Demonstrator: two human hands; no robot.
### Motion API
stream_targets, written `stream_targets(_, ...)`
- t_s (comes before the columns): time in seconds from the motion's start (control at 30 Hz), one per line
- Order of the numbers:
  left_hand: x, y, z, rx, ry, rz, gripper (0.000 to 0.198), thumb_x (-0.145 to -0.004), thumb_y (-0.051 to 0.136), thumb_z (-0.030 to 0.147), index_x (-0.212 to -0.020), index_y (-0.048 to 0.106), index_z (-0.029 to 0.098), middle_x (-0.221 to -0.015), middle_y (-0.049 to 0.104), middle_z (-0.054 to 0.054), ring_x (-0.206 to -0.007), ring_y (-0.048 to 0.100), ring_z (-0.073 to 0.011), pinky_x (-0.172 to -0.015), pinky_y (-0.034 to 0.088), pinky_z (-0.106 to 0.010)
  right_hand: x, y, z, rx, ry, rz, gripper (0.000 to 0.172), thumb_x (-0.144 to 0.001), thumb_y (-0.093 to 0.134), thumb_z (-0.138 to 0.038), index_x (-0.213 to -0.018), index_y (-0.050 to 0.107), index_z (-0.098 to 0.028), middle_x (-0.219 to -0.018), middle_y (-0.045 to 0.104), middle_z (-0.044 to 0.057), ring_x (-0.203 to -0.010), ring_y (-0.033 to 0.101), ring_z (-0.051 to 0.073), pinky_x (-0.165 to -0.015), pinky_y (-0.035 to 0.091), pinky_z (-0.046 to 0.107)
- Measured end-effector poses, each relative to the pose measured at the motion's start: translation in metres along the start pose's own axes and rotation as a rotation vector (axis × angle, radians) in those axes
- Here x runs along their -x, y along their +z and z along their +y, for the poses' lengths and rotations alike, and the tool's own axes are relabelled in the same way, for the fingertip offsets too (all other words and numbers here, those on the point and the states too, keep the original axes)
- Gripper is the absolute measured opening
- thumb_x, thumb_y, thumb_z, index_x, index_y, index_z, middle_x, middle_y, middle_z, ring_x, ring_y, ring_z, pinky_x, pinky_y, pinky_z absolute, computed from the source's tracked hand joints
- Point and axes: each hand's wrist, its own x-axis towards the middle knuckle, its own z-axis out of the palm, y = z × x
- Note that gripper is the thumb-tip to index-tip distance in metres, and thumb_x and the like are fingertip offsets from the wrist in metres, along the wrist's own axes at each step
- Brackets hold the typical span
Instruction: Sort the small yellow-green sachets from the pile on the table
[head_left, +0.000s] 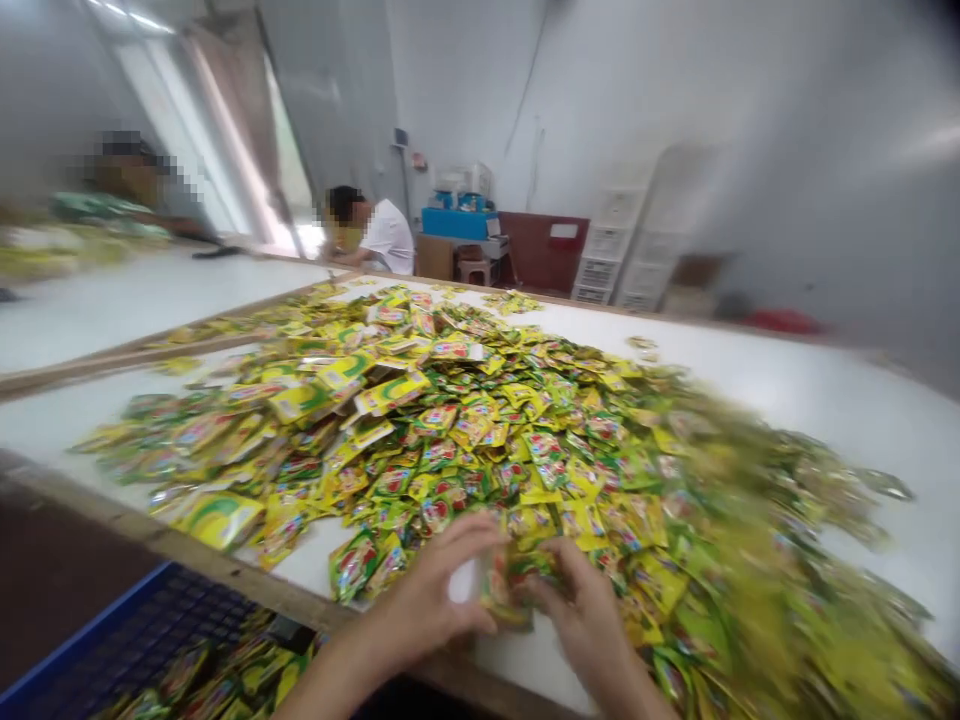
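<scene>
The left hand point(442, 580) curls around a small pack point(496, 585), thumb below and fingers above, at the near edge of the heap; blur hides whether it is a box or a bundle. Just right of it, a green packet point(536, 568) seems pinched between the thumb and fingers of the right hand point(577, 590). The packet looks light, soft and slick, likely to slide or crease, so a flat edge or corner would be the best grip; the pack may be stiffer and better held by its sides.

From the left, a blue basket point(82, 645) of packets sits below the table's wooden edge. Larger yellow boxes point(394, 392) lie among the pile of packets point(487, 430) on the white table point(750, 370). Behind are a person in green point(97, 207), a curtain point(232, 95), a person in white point(390, 238), a stool point(476, 267) and stacked white crates point(604, 255).
</scene>
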Motion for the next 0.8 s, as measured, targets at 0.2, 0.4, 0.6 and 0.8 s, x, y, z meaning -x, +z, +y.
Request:
stream_targets(0.2, -0.031, 0.042, -0.016, 0.55, -0.125, 0.207, 0.066, -0.078, 0.073, 0.025, -0.138, 0.046, 0.028, -0.132, 0.059, -0.009, -0.124, 0.055, -0.0273, -0.105, 0.042, -0.04, 0.037, -0.012, 0.01, -0.03, 0.051, 0.027, 0.013, -0.083, 0.066, -0.023, -0.096, 0.065, -0.02, -0.08, 0.068, 0.001, -0.073, 0.063, 0.018, -0.064, 0.049, 0.025)
stream_targets(0.4, -0.03, 0.048, -0.001, 0.469, -0.13, -0.01, 0.071, -0.088, 0.063, 0.03, -0.149, 0.027, 0.029, -0.11, 0.069, -0.006, -0.108, 0.063, -0.0223, -0.096, 0.046, -0.032, 0.008, -0.041, -0.037, 0.114, -0.279, 0.279, 0.015, -0.088, 0.061, -0.02, -0.103, 0.065, -0.022, -0.097, 0.066, 0.006, -0.09, 0.06, 0.021, -0.08, 0.048, 0.032)
stream_targets(0.6, -0.012, 0.054, -0.011, 0.442, -0.183, 0.025, 0.062, -0.092, 0.056, 0.033, -0.149, 0.031, 0.029, -0.105, 0.069, -0.004, -0.1, 0.064, -0.0202, -0.097, 0.046, -0.033, 0.002, -0.025, -0.026, 0.451, -0.312, 0.179, 0.019, -0.09, 0.054, -0.017, -0.106, 0.063, -0.02, -0.093, 0.06, 0.008, -0.088, 0.055, 0.023, -0.079, 0.045, 0.035)
stream_targets(0.8, 0.005, 0.062, -0.018, 0.555, -0.245, 0.101, 0.063, -0.086, 0.065, 0.036, -0.143, 0.039, 0.032, -0.125, 0.066, -0.003, -0.116, 0.059, -0.0224, -0.101, 0.045, -0.033, 0.006, -0.027, -0.049, 0.51, -0.283, -0.164, 0.024, -0.083, 0.062, -0.008, -0.101, 0.066, -0.024, -0.093, 0.06, 0.003, -0.088, 0.057, 0.02, -0.075, 0.045, 0.028)
